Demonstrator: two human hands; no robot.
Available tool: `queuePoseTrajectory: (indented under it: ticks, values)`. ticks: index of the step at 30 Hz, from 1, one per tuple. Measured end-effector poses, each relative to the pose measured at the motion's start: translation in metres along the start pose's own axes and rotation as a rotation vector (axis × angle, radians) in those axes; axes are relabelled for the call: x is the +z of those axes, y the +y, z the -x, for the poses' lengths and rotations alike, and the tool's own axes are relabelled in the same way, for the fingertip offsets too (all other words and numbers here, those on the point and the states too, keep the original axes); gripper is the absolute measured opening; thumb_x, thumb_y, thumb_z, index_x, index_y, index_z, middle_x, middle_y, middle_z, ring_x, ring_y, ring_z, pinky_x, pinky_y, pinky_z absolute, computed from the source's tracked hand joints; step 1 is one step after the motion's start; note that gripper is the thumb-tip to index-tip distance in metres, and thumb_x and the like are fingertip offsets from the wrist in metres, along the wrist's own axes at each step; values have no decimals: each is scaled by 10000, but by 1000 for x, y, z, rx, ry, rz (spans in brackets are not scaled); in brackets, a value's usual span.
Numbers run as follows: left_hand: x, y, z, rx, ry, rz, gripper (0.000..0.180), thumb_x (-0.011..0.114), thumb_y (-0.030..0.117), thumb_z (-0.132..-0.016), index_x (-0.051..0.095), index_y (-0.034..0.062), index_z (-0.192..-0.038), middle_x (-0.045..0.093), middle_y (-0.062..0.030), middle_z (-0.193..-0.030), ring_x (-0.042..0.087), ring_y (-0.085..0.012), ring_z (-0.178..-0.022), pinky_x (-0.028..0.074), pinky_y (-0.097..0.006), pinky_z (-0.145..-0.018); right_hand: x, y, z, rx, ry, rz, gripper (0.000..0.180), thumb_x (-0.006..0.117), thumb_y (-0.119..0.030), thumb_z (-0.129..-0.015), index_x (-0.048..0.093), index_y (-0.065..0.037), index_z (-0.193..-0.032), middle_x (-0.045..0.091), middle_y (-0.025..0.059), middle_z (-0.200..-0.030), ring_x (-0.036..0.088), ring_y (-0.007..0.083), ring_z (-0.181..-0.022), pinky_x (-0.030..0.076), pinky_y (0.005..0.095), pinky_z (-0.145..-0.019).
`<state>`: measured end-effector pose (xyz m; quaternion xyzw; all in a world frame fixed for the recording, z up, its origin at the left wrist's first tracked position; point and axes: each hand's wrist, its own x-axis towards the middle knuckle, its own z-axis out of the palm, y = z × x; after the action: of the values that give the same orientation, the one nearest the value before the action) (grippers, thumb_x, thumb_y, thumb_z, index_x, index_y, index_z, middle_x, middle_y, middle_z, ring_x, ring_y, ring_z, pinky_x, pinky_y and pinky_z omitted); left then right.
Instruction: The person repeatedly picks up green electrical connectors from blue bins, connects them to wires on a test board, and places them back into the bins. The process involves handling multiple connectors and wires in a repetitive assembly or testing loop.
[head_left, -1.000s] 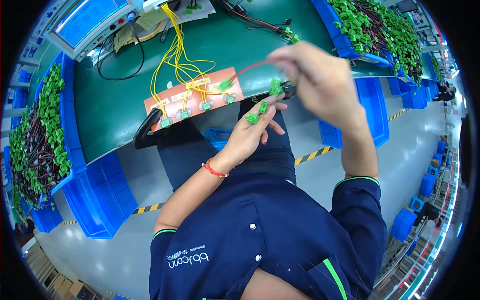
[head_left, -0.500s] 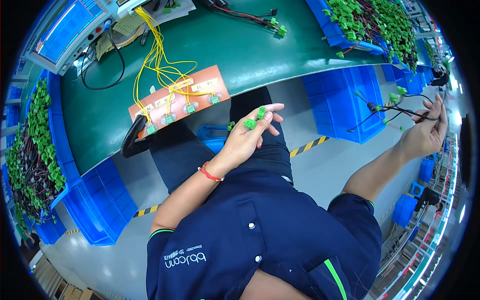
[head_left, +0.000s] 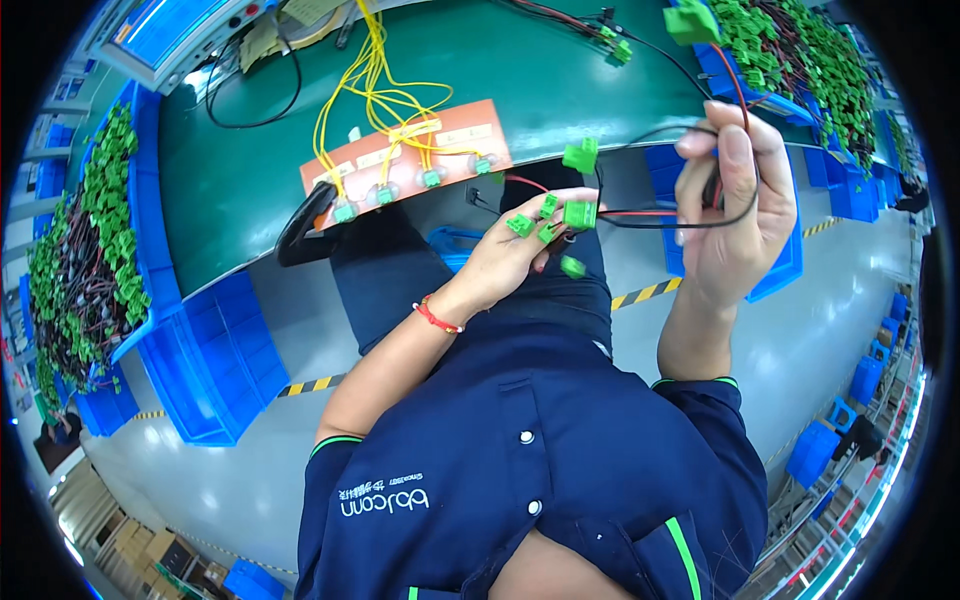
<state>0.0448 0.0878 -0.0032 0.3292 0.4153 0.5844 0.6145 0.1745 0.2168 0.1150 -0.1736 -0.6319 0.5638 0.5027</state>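
My left hand (head_left: 497, 262) is closed on several small green connectors (head_left: 549, 207), near the bench's front edge. To its right, my right hand (head_left: 738, 215) grips a wire harness (head_left: 640, 225) of red and black leads. The harness's green plugs reach over to the left fingers, one larger green plug (head_left: 580, 214) against them, while another plug (head_left: 692, 22) sticks up above the right hand. Left of my hands, an orange board (head_left: 482, 114) carries a row of green sockets (head_left: 431, 178) fed by yellow wires (head_left: 372, 62). A black bent piece (head_left: 300, 238) sits at its left end.
The green bench (head_left: 530, 110) holds a screened instrument (head_left: 165, 50) at the far left and a loose harness (head_left: 612, 45) at the back. Piles of green-ended harnesses (head_left: 85, 240) fill blue bins on both sides. Another blue bin (head_left: 225, 365) hangs low on the left.
My right hand has swung in from the far right with the harness, whose plugs now meet my left hand. The view has shifted, so the bench and board appear farther right and higher.
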Motion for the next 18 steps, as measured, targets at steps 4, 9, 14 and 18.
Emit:
queuePoseTrajectory:
  ticks: [4, 9, 14, 18]
  values:
    - [-20, 10, 26, -83, -92, 88, 412, 393, 271, -1079, 520, 36, -1393, 687, -123, -1150, 458, -31, -683, 316, -177, -530, 10, 18, -16, -28, 37, 41, 236, 571, -128, -1019, 623, 57, -1157, 705, 148, -899, 501, 57, -471, 383, 178, -435]
    - [-23, 21, 58, -41, 17, 2, 378, 408, 269, -1084, 599, 32, -1308, 684, -47, -969, 298, -2, -543, 263, -177, -500, -1, 41, -13, -43, 83, 274, 220, 591, -121, -1012, 639, 35, -1161, 674, 79, -870, 476, 24, -533, 361, 170, -450]
    - [-27, 22, 85, 79, 133, 2, 318, 508, 250, -1060, 610, -31, -1170, 640, -62, -911, 600, -137, -879, 498, -292, -814, -28, 51, 0, 49, -81, 468, 254, 640, -66, -963, 655, -5, -1209, 521, -44, -764, 389, 12, -596, 297, 163, -550]
    - [-32, 21, 102, 165, 272, 20, 282, 492, 248, -1066, 610, -7, -1093, 652, -76, -963, 600, -124, -867, 489, -267, -768, -51, 41, 11, 407, -286, 143, 395, 577, -44, -955, 542, 45, -1339, 458, -36, -681, 394, 32, -570, 322, 180, -577]
